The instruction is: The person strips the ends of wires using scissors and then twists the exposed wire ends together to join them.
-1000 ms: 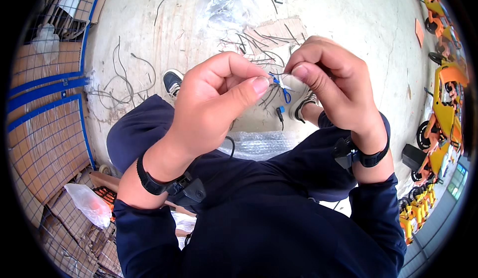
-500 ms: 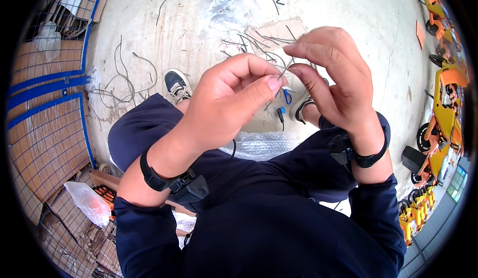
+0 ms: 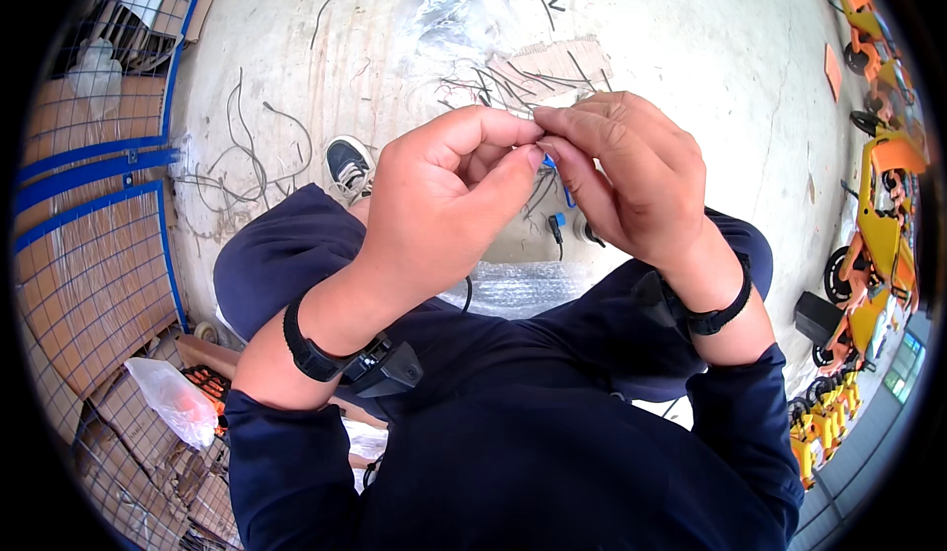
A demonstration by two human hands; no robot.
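Note:
Both my hands meet in front of me, fingertips touching. My left hand (image 3: 434,191) is closed, thumb and forefinger pinched together. My right hand (image 3: 641,176) is closed too, its thumb and fingers pinching at the same spot. A thin dark cable seen there a moment earlier is now almost wholly hidden by the fingers. Below the fingertips, on the floor, lie a blue-handled tool (image 3: 569,198), partly covered, and a black cable end with a blue connector (image 3: 557,221). Beyond my hands, several cut dark cable pieces (image 3: 505,82) lie scattered by a flat cardboard piece (image 3: 582,56).
Loose grey cable (image 3: 258,171) sprawls on the floor at left, beside a blue wire-mesh cage (image 3: 94,166) holding cardboard. Clear plastic film (image 3: 454,13) lies ahead, bubble wrap (image 3: 523,290) between my legs. Yellow-orange wheeled machines (image 3: 883,206) line the right side.
My right hand has moved left and slightly down, and its fingers have closed against the left fingertips. The cable between them has gone from view. My left hand has shifted slightly left.

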